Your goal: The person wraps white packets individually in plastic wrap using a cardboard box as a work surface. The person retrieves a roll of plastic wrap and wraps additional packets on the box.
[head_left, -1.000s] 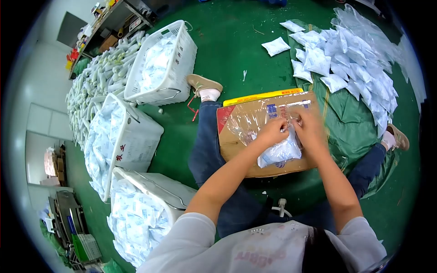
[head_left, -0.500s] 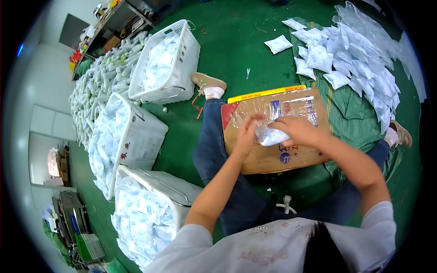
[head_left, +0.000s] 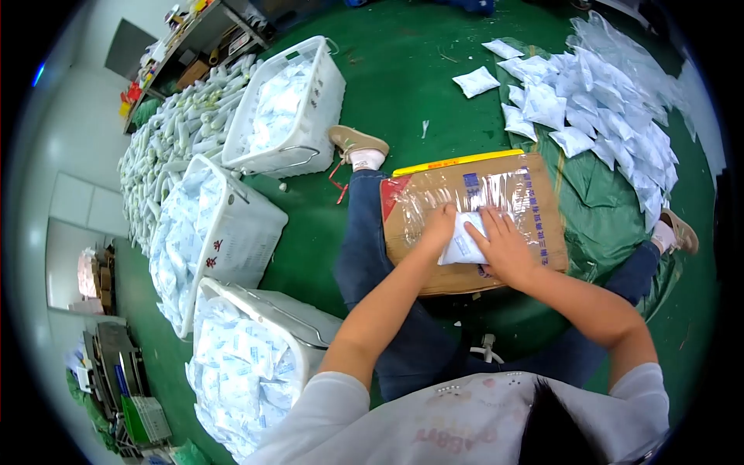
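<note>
A white packet [head_left: 460,246] lies on a brown cardboard box [head_left: 553,249], under both hands. The right hand [head_left: 505,246] rests on the packet's right side, its fingers spread apart. The left hand [head_left: 439,225] touches the packet's left edge; whether its fingers pinch it, I cannot tell. To the right, a heap of similar packets [head_left: 612,116] lies partly on green sheeting [head_left: 590,213]; three filled white plastic baskets [head_left: 246,232] stand to the left.

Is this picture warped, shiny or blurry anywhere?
In the head view, the scene bows toward black corners; glare streaks the clear plastic on the cardboard box; left hand and right hand look fairly sharp; print on the white packet is unreadable.
</note>
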Available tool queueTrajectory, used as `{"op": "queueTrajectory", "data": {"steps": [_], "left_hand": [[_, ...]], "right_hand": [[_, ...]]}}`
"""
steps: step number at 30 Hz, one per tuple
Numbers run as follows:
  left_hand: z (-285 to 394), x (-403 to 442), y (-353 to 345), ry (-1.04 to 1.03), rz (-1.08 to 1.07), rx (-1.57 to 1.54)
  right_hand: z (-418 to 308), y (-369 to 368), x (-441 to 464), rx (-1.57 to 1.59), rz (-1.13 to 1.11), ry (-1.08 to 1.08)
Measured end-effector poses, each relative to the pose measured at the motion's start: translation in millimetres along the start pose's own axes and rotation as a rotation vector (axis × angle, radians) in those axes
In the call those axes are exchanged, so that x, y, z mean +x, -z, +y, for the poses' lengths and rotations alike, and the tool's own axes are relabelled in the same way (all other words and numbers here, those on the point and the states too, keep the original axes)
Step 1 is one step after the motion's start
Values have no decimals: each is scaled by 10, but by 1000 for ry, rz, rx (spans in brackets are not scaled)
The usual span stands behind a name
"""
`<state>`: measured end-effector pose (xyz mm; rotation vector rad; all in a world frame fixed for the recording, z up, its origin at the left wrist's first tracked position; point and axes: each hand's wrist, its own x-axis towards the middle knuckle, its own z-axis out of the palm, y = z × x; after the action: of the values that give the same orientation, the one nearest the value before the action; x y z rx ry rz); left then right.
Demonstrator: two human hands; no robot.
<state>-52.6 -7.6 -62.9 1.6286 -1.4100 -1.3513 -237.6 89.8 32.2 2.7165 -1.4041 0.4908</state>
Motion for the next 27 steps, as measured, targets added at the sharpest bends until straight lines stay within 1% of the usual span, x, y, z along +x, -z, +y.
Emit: {"op": "queueTrajectory", "data": {"steps": [1,3,4,5,7,8,9,10,11,12,13,14,16,17,20,21,24,25,26,27], "left_hand": [[239,-84,87,46,-86,27],[287,83,254,59,-351,253],[438,98,351,71,-477,363],[594,108,389,201,-550,492],[1044,-127,328,-218,-526,837],[1150,-190,295,-440,-507,1001],[995,-206,191,-597,-503,950],[725,-181,37,-760,-495,896],[501,-101,-116,-715,-584,1028],[604,-272,-130,-707,-599,981],[581,-323,-159,-750,-531,944],[532,-386,-190,-785,-471,906],[523,-473,-256,-838,-393,958],[483,-547,-292,-854,-343,976],[420,-625,-292,-922,-276,961],[444,-656,-294,-918,-254,977],[404,-690,-371,-899,-198,967],[388,-674,-391,-892,-188,972],[372,-658,-408,-896,-178,969],[350,-626,-422,-902,-164,965]], "right_hand": [[-53,-31,2,-143,3,-40],[-58,28,17,57,-75,-96],[-56,79,26,162,-115,-116],[-31,173,27,241,-108,-108],[98,360,92,392,-313,-66],[133,417,86,466,-413,-48],[179,395,60,515,-406,10],[163,584,118,585,-599,-45],[196,656,133,634,-684,-14],[224,687,99,694,-777,13],[271,622,31,708,-795,51],[292,560,-43,806,-854,4],[255,495,-165,1019,-965,-96],[204,511,-220,953,-913,-39],[71,646,-377,818,-903,29],[67,666,-436,851,-917,-16],[35,782,-600,863,-899,-32],[-1,799,-658,916,-907,-8],[-32,860,-715,983,-1068,-19],[-112,801,-924,1158,-1074,43]]}}
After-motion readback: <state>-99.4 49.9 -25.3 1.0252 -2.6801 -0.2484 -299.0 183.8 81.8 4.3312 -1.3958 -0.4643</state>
